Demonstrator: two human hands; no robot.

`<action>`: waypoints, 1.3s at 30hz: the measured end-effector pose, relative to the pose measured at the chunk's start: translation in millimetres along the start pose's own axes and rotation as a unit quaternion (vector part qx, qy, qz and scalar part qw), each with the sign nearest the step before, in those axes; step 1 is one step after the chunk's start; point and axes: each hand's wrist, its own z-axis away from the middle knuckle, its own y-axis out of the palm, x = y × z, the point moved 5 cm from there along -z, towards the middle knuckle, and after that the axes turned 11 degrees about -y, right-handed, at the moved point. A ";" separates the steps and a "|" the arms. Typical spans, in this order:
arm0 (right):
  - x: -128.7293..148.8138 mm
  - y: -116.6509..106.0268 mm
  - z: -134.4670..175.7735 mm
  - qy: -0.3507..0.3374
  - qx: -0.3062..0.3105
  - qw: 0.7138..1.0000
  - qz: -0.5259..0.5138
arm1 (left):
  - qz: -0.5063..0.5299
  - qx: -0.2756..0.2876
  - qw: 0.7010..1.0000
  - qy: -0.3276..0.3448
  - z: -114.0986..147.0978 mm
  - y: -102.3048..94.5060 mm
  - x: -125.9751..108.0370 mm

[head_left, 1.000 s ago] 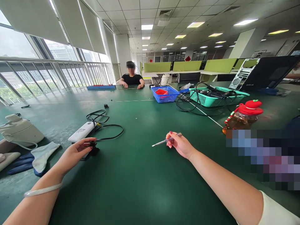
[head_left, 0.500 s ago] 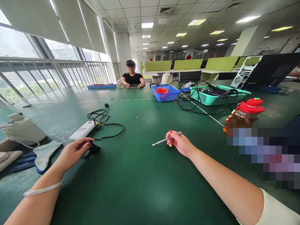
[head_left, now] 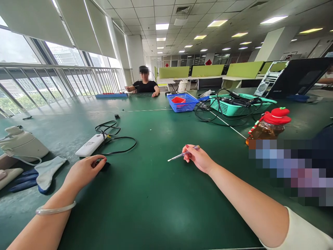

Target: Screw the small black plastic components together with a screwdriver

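Note:
Over a small black object [head_left: 106, 166] on the green table, my left hand [head_left: 84, 171] is curled with its fingers around it. Most of that object is hidden beneath the hand. Held off to the right, a slim screwdriver [head_left: 179, 156] with a clear handle sits between the thumb and fingers of my right hand [head_left: 196, 159]. Its tip points left, toward the middle of the table. Just beyond my left hand lies a white power strip [head_left: 90, 146] with a black cable [head_left: 127, 150] looping away from it.
A blue-and-white glove [head_left: 48, 172] and a cream-coloured bag [head_left: 24, 144] lie at left. Farther off are a blue basket [head_left: 182, 104], a green basket [head_left: 235, 110] of cables and a red-lidded bottle [head_left: 269, 126]. Across the table [head_left: 156, 208] sits a person in black [head_left: 146, 86].
My left hand has shifted slightly right and turned down over the black object, covering more of it. My right hand keeps the screwdriver nearly still. The far person has raised one hand.

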 end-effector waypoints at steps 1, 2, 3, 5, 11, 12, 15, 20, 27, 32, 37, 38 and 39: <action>0.4 0.2 0.1 -0.002 -0.001 1.000 0.001 | 0.000 0.003 1.000 0.004 -0.9 1.8 0.3; 0.8 0.5 0.2 -0.003 -0.002 1.000 0.002 | 0.003 0.003 1.000 0.011 -1.7 3.3 0.4; 1.2 0.9 0.4 -0.003 -0.002 1.000 0.003 | 0.007 0.000 1.000 0.021 -2.2 4.3 0.2; 2.0 1.5 0.5 -0.004 -0.003 1.000 0.005 | 0.014 -0.013 0.999 0.046 -2.8 5.5 -0.9; 2.8 2.1 0.3 -0.002 0.000 1.000 0.003 | 0.008 -0.001 0.997 0.078 -3.5 9.9 -4.5; 2.7 1.9 0.3 -0.001 -0.001 1.000 0.002 | 0.004 0.006 0.997 0.073 -3.6 9.9 -4.1; 2.4 1.4 0.5 0.002 -0.002 1.000 0.001 | 0.006 0.000 0.999 0.034 -3.9 5.3 1.8; 2.9 2.2 0.7 -0.002 -0.005 1.000 0.005 | 0.030 -0.069 0.996 0.052 -7.1 -1.7 14.4; 3.0 2.1 0.7 -0.002 -0.013 1.000 0.004 | 0.036 -0.001 0.992 0.120 -15.8 19.5 23.2; 3.7 2.1 0.7 -0.004 -0.007 1.000 0.009 | 0.055 -0.020 0.993 0.099 -16.4 15.9 21.1; 3.2 2.4 0.5 -0.004 -0.003 1.000 0.012 | 0.167 -0.097 0.981 0.030 -4.5 -5.6 13.3; 3.0 2.4 0.5 -0.004 -0.002 1.000 0.012 | 0.198 -0.099 0.975 0.032 -1.3 -7.9 10.6; 2.9 2.4 0.5 -0.003 -0.001 1.000 0.012 | 0.225 -0.093 0.969 0.043 1.7 -9.0 7.3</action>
